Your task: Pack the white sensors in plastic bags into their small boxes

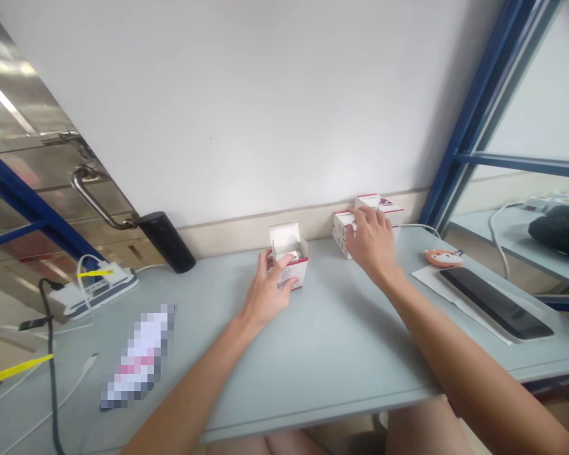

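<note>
My left hand [268, 287] is wrapped round the near left side of a small white carton [299, 270] with red edging. The carton stands on the table with its lid flap raised, and something whitish shows inside. Farther right, my right hand [373, 239] reaches to a closed white carton [340, 229] by the wall. Its thumb lies against the near side and its fingers curl over the top; the fingertips are partly hidden. Just behind is another white and red carton [379, 202] with a dark printed pattern, partly covered by this hand.
A black cylinder [167, 242] stands at the wall on the left, near a power strip [102, 291] with cables. A blurred-out flat item [140, 357] lies front left. On the right are a phone [495, 303] on white paper and an orange-white object [443, 258]. Blue frames flank the table.
</note>
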Motion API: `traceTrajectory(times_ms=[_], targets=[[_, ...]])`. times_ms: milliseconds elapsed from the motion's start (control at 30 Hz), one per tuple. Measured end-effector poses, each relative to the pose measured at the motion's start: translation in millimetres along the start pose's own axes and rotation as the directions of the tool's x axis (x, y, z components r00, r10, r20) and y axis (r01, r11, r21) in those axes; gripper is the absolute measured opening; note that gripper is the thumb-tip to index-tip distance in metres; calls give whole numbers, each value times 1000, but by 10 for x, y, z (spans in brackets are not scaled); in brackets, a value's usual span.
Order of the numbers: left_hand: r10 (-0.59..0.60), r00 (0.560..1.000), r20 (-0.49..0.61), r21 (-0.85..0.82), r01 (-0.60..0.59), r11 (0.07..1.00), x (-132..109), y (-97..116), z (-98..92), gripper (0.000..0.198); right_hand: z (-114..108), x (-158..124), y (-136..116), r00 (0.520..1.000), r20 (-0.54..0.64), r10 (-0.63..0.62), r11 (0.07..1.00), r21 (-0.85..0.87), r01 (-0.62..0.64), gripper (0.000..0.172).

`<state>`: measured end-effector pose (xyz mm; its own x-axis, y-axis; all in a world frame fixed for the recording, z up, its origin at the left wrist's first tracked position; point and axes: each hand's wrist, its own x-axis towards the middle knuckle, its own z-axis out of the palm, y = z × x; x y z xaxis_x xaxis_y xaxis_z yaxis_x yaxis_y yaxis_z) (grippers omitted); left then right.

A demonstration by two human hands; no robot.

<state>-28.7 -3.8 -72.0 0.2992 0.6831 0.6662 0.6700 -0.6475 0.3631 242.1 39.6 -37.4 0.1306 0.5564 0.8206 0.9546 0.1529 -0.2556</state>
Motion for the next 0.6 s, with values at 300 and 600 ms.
traceTrajectory(times_ms=[300,600], targets=[[-6,1000,-4,73,6,997,14,19,-13,50,177,27,291,979,148,140,979,131,-159,29],[26,994,-106,224,-1,975,-41,72,41,51,-181,-99,-451,966,-148,-214,786,561,260,21]])
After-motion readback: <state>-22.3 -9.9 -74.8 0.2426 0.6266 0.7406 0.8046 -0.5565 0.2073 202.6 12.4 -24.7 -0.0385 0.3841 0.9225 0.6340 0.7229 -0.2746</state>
